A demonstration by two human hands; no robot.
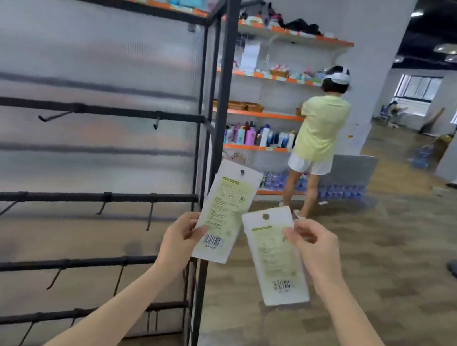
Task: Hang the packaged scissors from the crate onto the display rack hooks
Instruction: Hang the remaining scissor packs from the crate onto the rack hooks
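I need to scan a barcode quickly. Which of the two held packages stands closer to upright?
The package in the left hand, the left package: nearly vertical, hang hole on top. The right package, pinched by the right hand, tilts leftward.

Two white-and-green scissor packs, backs showing: left pack upright by the rack's corner post, right pack tilted.

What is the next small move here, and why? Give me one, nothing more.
Probably carry the left package leftward to a bare hook on the display rack and thread its hang hole over the tip. The left hand pinches that pack upright, hole on top, close beside the rack; the right hand holds the right package tilted and farther off. The hooks in view carry nothing.
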